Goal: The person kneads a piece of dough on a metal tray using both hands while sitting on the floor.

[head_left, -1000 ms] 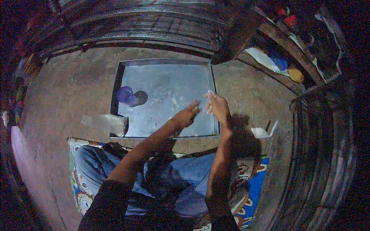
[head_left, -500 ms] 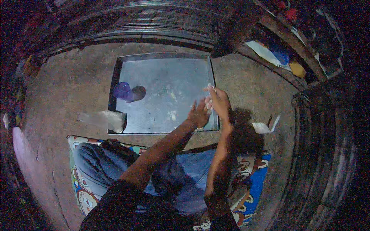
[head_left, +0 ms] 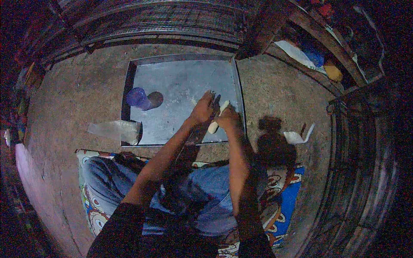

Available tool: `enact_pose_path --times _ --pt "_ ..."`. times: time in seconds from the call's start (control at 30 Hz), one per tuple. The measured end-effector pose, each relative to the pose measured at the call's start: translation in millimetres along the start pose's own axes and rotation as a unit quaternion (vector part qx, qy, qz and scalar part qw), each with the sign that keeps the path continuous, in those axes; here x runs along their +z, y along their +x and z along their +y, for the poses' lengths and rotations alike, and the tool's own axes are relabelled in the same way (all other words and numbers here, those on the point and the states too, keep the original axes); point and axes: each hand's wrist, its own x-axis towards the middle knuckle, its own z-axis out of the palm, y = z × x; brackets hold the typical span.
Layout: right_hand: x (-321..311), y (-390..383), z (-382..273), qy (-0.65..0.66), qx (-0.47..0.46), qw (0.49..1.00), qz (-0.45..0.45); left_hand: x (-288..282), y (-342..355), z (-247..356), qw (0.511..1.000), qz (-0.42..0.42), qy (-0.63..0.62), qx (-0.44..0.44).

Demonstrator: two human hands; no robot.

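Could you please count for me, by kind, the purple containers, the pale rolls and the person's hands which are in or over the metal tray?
Purple container: 1
Pale roll (partly covered, seemingly one piece): 1
Hands (left hand, right hand): 2
Total: 4

Your sleeves (head_left: 118,228) are black and end near the elbows, leaving your forearms (head_left: 165,152), left hand (head_left: 203,111) and right hand (head_left: 229,117) bare. Your jeans (head_left: 107,182) are blue denim, creased, paler along the thighs.
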Motion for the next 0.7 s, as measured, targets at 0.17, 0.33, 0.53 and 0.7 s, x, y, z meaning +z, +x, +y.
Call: enact_pose_path --times 0.17,0.33,0.53,0.7 --pt "10 -6 6 -0.044 -0.019 0.998 0.028 -20 -16 6 0.999 0.019 -0.034 0.014" --pt "-9 -13 -5 -0.092 -0.037 0.991 -0.089 -13 -28 0 0.996 0.043 -0.031 0.078" --pt "2 -8 16 -0.05 -0.032 0.995 -0.085 12 -11 46 0.994 -0.012 -0.101 -0.047" --pt "28 -6 19 -0.007 -0.081 0.993 -0.082 46 -8 4 0.988 -0.02 -0.145 -0.053"
